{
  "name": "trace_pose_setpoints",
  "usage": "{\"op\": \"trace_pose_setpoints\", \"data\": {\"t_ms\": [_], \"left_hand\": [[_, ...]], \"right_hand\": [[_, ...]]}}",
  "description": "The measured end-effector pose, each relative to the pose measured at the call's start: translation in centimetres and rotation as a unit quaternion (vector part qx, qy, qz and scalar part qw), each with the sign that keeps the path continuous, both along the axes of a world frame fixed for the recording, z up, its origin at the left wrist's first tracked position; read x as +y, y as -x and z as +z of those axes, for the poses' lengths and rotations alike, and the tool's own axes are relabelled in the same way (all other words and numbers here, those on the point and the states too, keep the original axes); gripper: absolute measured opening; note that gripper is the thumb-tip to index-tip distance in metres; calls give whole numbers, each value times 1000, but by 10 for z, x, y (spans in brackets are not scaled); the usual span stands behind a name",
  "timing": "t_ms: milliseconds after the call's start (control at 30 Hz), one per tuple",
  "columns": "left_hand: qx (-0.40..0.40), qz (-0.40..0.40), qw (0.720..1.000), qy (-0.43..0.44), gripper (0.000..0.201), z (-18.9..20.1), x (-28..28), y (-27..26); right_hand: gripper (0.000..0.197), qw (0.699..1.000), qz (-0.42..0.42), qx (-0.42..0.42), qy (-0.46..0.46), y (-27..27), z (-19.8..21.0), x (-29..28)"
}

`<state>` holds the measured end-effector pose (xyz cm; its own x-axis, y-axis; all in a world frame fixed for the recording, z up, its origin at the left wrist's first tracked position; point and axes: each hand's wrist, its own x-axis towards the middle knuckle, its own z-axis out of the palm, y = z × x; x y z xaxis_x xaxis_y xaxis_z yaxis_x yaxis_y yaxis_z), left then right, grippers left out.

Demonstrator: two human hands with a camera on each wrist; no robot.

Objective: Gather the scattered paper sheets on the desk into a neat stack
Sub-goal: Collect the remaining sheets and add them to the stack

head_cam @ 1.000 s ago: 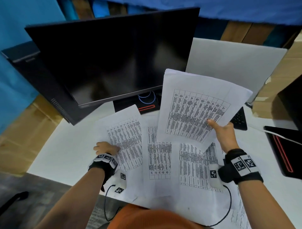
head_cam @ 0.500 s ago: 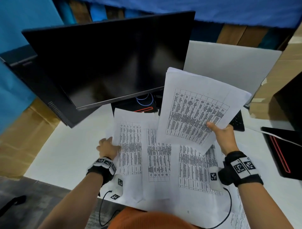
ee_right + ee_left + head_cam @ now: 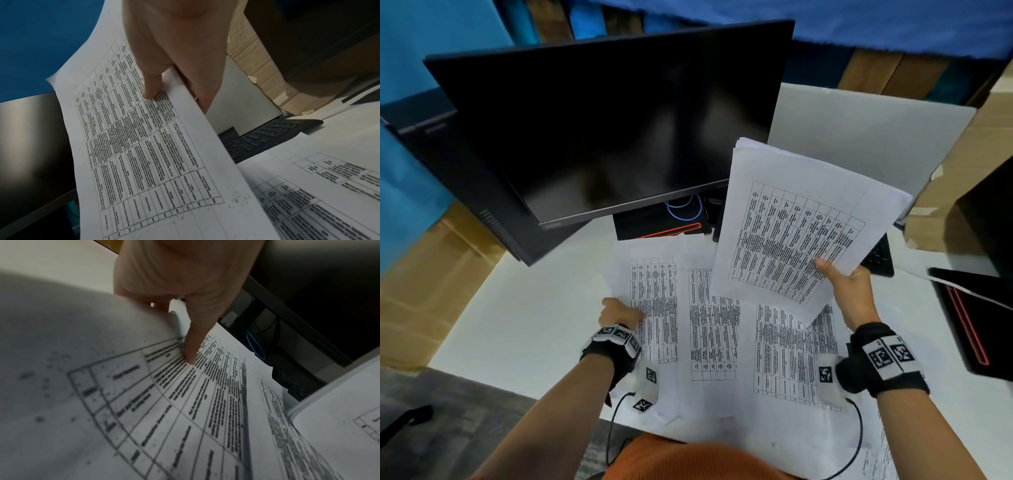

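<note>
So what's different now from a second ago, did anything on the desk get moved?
The left hand has dragged the leftmost sheet rightward and squared it up against its neighbours; it lay skewed before. Thumb on top, fingers under the edge, it now pinches that sheet. The right hand still holds the gathered stack above the desk, and the other sheets stayed put.
</note>
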<state>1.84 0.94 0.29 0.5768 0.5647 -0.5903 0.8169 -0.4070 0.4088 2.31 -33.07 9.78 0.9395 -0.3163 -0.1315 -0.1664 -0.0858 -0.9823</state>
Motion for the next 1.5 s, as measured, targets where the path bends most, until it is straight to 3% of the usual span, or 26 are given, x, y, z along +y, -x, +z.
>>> {"op": "trace_pose_setpoints", "data": {"t_ms": [133,267,433,500,567,633,800,967,1067,1200,1367,1500], "left_hand": [[-22,-29,997,-74,68,3,-4,5],[-95,12,995,30,85,-1,-7,2],[-89,75,984,132,88,-4,8,-5],[-87,54,975,199,91,-8,16,-3],[-98,34,969,222,85,-9,15,1],[-96,8,969,228,92,-11,9,4],[-61,-120,981,139,58,10,-5,1],[-220,-152,961,67,25,41,10,-13],[-252,-181,951,10,31,50,18,-14],[-367,-202,906,-51,27,72,21,-18],[-452,-163,875,-66,27,98,26,-28],[-558,-65,827,17,20,144,17,-32]], "right_hand": [[20,1000,4,-4,3,0,-1,-1],[19,1000,-1,-13,-11,0,-1,-2],[18,1000,-1,-10,-22,2,-6,-6],[28,1000,3,-5,-26,2,-13,-8],[31,1000,9,0,-28,3,-19,-9],[29,1000,8,1,-20,4,-20,-8],[32,1000,7,4,0,3,-16,-7],[34,1000,-14,8,-5,6,-16,-15],[35,999,-27,19,6,8,-15,-16],[35,999,-40,18,18,9,-16,-19],[20,998,-40,30,36,6,-19,-24],[38,997,-50,17,63,4,-10,-29]]}}
